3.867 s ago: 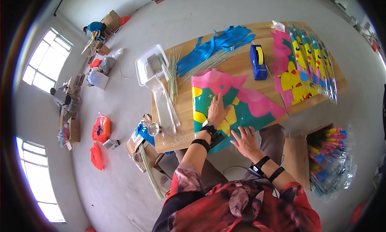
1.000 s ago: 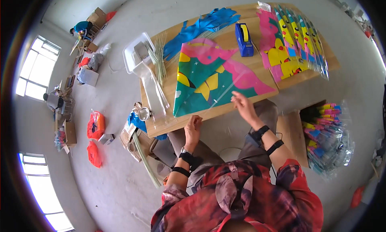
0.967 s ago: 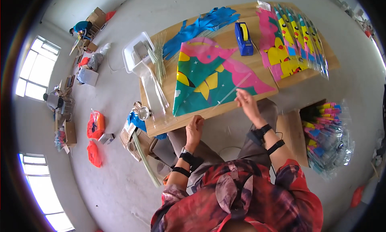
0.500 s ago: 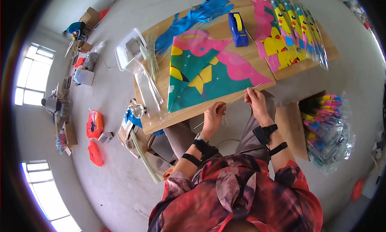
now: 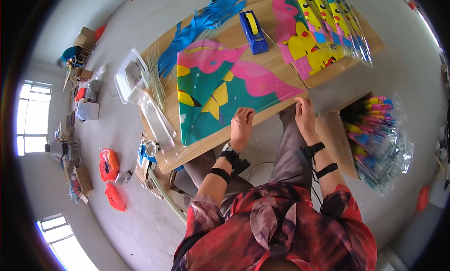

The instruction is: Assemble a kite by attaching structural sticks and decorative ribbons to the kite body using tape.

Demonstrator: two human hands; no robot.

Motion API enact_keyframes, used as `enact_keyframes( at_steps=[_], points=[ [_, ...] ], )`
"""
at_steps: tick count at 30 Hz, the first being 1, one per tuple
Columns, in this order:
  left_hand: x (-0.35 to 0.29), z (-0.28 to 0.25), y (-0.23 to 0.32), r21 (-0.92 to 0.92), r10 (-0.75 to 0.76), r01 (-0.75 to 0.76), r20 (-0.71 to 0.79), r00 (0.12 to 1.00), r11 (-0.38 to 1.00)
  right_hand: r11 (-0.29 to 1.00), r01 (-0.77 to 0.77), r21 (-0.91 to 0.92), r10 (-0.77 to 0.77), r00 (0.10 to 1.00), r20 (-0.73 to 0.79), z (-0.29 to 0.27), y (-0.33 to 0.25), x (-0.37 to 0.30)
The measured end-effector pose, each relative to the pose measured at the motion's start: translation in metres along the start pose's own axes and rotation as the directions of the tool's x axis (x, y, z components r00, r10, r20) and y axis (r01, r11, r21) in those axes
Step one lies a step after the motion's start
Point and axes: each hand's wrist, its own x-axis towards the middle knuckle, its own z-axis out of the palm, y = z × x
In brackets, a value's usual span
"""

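Observation:
A triangular printed sheet (image 5: pixel 253 83) in green, pink and yellow lies at the front of the wooden table. Along its near right edge runs a thin pale rod (image 5: pixel 280 102). My left hand (image 5: pixel 241 128) is closed, its fingertips pinched at the rod's left end by the sheet's near edge. At the other end, by the sheet's right corner, the fingers of my right hand (image 5: pixel 305 120) are pinched too. Most of the grip in both hands is hidden by the fingers.
A blue tape dispenser (image 5: pixel 253 32), blue strips (image 5: pixel 197 29) and packed printed sheets (image 5: pixel 328 27) lie farther back. At the left are a white tray (image 5: pixel 123 83), thin rods (image 5: pixel 157 76) and scissors (image 5: pixel 151 149). A box (image 5: pixel 335 139) of wrapped bundles stands at my right.
Both hands have brought the thin rod from in front of the table up to the printed sheet's near right edge. My view has shifted, so the table sits farther left.

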Motion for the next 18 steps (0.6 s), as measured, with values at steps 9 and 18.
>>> enact_keyframes(
  at_steps=[9,18],
  points=[
    [0.016,0.022,-0.012,0.010,0.017,-0.017,0.022,1.000,1.000,0.956,0.195,-0.218,-0.199,0.980,0.007,-0.005,0.029,0.027],
    [0.019,0.024,-0.014,0.007,0.015,-0.015,0.038,0.999,1.000,0.944,0.205,-0.258,-0.187,0.978,0.095,-0.006,0.026,0.034]
  ],
)
